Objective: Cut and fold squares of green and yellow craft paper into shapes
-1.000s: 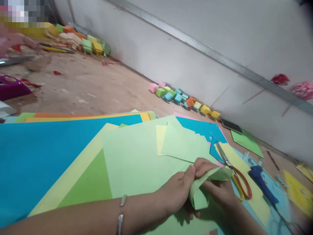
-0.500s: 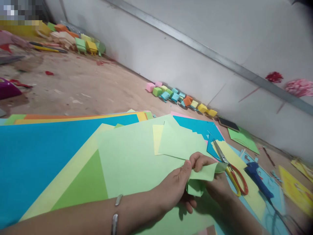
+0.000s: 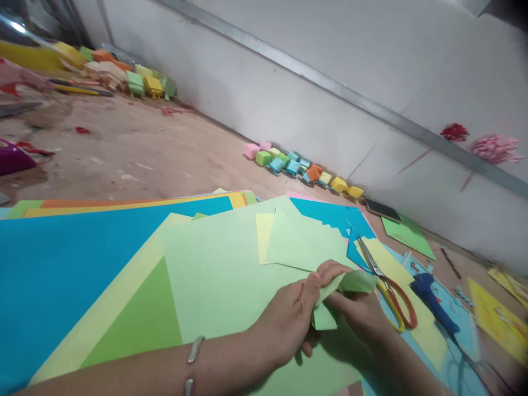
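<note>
Between my two hands is a small folded piece of light green paper (image 3: pixel 325 318), with a curled flap standing up on its right side. My left hand (image 3: pixel 291 313) pinches its left edge, the thumb on top. My right hand (image 3: pixel 357 308) grips it from the right, its fingers partly hidden by the flap. Beneath both hands lies a large light green sheet (image 3: pixel 218 275). Just beyond them rest cut light green pieces (image 3: pixel 305 242) over a pale yellow piece (image 3: pixel 264 236). Scissors (image 3: pixel 383 280) with red and yellow handles lie right of my right hand.
Large blue paper (image 3: pixel 91 264) spreads at left. A blue glue gun (image 3: pixel 435 305) with a cord lies at right, near a dark phone (image 3: pixel 383 210). Small folded paper boxes (image 3: pixel 292 165) line the wall. More boxes (image 3: pixel 144 82) and pens (image 3: pixel 82 88) are at the far left.
My right thumb has come over onto the folded paper, and its upper flap now curls upright instead of lying flatter. The left hand keeps its pinch. The view has shifted slightly.
</note>
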A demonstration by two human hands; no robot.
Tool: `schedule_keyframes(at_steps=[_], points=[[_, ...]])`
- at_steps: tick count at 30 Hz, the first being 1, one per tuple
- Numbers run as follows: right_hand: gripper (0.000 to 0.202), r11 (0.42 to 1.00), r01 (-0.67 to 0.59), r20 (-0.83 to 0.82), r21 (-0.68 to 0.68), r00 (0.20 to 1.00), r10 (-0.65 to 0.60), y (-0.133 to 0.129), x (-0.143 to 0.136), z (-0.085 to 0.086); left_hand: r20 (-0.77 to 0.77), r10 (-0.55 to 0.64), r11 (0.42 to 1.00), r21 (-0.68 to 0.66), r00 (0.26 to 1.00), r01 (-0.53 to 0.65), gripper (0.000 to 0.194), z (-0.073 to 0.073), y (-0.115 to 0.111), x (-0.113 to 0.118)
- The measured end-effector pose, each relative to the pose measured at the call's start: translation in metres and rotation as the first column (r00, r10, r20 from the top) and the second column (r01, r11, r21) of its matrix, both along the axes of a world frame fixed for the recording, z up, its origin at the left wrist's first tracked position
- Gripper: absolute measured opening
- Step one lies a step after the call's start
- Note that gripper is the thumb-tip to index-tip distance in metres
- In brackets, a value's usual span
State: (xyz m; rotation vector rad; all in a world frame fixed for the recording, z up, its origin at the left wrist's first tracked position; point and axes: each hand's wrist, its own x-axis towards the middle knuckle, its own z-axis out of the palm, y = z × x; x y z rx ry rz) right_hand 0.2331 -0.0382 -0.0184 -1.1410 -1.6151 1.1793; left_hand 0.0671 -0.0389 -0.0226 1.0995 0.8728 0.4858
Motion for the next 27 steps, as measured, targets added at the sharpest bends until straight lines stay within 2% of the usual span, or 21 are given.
schedule_keyframes(at_steps=[2, 4, 6, 8, 10, 13, 18, 22, 27], points=[[0.013, 0.997, 0.047, 0.010, -0.061, 0.999, -0.046, 0.002, 0.004, -0.003, -0.138, 0.113, 0.966, 0.248, 0.984, -0.076, 0.064, 0.006, 0.001, -0.005], [0.016, 0.985, 0.087, 0.002, -0.150, 0.996, -0.088, 0.003, 0.007, -0.006, -0.183, 0.221, 0.874, 0.473, 0.958, -0.111, 0.045, 0.011, 0.002, -0.010], [0.021, 0.967, 0.119, 0.021, -0.225, 0.993, -0.117, 0.004, 0.008, -0.007, -0.171, 0.263, 0.796, 0.595, 0.950, -0.113, 0.023, 0.013, 0.003, -0.012], [0.025, 0.956, 0.152, 0.051, -0.252, 0.988, -0.144, 0.004, 0.006, -0.006, -0.160, 0.267, 0.742, 0.663, 0.950, -0.097, 0.010, 0.012, 0.005, -0.014], [0.026, 0.953, 0.182, 0.064, -0.242, 0.983, -0.171, 0.004, 0.002, -0.003, -0.181, 0.266, 0.725, 0.685, 0.947, -0.072, 0.007, 0.010, 0.008, -0.014], [0.021, 0.954, 0.223, 0.088, -0.199, 0.974, -0.209, 0.004, -0.005, 0.001, -0.247, 0.260, 0.755, 0.655, 0.933, -0.037, 0.006, 0.006, 0.014, -0.013], [0.009, 0.927, 0.369, 0.183, -0.064, 0.918, -0.352, 0.003, -0.009, 0.003, -0.280, 0.320, 0.758, 0.648, 0.905, -0.068, 0.010, 0.003, 0.022, -0.012], [0.011, 0.909, 0.417, 0.255, -0.018, 0.881, -0.399, 0.001, -0.008, -0.001, -0.272, 0.317, 0.726, 0.686, 0.908, -0.048, 0.012, -0.002, 0.025, -0.012], [0.008, 0.922, 0.387, 0.312, 0.012, 0.875, -0.371, 0.003, -0.007, -0.003, -0.257, 0.265, 0.674, 0.738, 0.929, 0.012, 0.009, -0.008, 0.024, -0.010]])
